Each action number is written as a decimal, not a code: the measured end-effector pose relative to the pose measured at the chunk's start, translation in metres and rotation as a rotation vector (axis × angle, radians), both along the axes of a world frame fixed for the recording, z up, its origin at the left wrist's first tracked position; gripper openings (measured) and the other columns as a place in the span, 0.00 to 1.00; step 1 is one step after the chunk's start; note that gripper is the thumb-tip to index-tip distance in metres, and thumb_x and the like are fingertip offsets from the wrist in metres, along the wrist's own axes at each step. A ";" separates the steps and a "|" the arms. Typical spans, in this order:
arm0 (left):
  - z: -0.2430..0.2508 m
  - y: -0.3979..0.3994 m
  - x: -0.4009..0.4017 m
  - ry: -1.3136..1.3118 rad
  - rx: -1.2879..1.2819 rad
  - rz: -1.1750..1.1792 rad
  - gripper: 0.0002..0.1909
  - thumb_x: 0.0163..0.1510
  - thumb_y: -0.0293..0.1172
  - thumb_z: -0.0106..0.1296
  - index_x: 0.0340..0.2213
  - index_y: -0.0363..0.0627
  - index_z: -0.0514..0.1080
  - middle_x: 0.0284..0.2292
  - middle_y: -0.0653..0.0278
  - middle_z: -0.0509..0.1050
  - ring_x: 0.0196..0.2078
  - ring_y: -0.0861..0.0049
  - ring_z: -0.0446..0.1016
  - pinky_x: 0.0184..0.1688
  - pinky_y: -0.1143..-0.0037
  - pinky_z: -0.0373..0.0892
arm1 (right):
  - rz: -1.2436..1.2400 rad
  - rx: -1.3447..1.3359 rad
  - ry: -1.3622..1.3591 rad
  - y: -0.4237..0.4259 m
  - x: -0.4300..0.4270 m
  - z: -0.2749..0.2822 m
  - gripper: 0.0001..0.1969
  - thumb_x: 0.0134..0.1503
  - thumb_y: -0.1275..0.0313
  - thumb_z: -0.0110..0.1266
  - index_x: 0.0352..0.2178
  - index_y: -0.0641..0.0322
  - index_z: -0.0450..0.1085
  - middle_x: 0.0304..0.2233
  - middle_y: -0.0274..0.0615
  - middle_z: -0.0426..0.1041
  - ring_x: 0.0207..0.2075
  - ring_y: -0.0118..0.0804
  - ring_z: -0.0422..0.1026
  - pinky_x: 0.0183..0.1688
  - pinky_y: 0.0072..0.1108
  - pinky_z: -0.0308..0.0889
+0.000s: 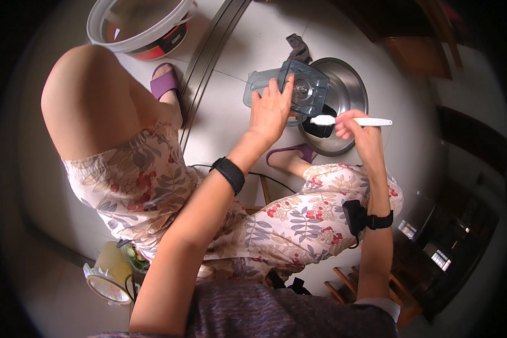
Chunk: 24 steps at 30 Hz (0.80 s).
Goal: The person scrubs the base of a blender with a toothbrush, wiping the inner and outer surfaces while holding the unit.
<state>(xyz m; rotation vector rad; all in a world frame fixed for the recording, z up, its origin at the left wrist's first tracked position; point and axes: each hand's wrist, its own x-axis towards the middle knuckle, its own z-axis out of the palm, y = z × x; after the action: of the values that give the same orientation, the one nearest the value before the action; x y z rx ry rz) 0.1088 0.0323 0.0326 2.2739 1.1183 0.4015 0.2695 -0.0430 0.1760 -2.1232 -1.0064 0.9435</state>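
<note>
My left hand [272, 110] grips a transparent blue-grey plastic container [308, 88] with a round fitting in its base, tilted above the floor and partly over a metal basin. In my right hand [357, 124] is a white-handled brush [374, 122], its white head [323, 120] pointing left, close to the container's lower edge. The stainless steel basin [357, 93] stands on the floor beneath, with a black object [321, 129] lying in it. A dark grey cloth [299, 47] lies on the floor by the basin's upper left rim.
A large clear plastic bucket [164, 46] stands at the upper left, beside a metal floor track [207, 55]. Purple slippers are on my feet. A yellowish bin [112, 262] with a bag liner is at the lower left. Dark wooden furniture [418, 55] stands on the right.
</note>
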 end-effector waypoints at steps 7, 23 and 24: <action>0.002 0.003 -0.009 0.028 -0.100 -0.008 0.48 0.46 0.39 0.64 0.64 0.50 0.49 0.50 0.47 0.65 0.49 0.59 0.69 0.41 0.63 0.62 | -0.325 -0.168 -0.092 0.004 0.056 -0.062 0.13 0.57 0.65 0.51 0.37 0.63 0.74 0.27 0.40 0.78 0.25 0.26 0.76 0.25 0.16 0.67; 0.005 -0.001 -0.047 0.019 -0.055 -0.019 0.50 0.46 0.37 0.65 0.64 0.46 0.48 0.50 0.42 0.64 0.50 0.54 0.67 0.40 0.65 0.63 | -0.403 -0.300 -0.074 -0.049 0.052 -0.248 0.16 0.63 0.64 0.42 0.44 0.60 0.74 0.35 0.42 0.79 0.32 0.34 0.78 0.31 0.26 0.71; 0.003 -0.002 -0.044 0.010 -0.060 -0.019 0.50 0.46 0.37 0.65 0.64 0.46 0.48 0.50 0.42 0.64 0.50 0.54 0.67 0.40 0.64 0.63 | -0.410 -0.292 -0.083 -0.053 0.062 -0.244 0.17 0.63 0.64 0.41 0.43 0.60 0.73 0.35 0.42 0.79 0.31 0.34 0.78 0.31 0.26 0.71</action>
<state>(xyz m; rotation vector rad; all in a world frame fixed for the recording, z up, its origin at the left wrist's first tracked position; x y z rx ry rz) 0.0649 0.0308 0.0355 2.2347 1.0986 0.3456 0.3320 -0.0961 -0.0677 -2.4982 -0.4554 0.8381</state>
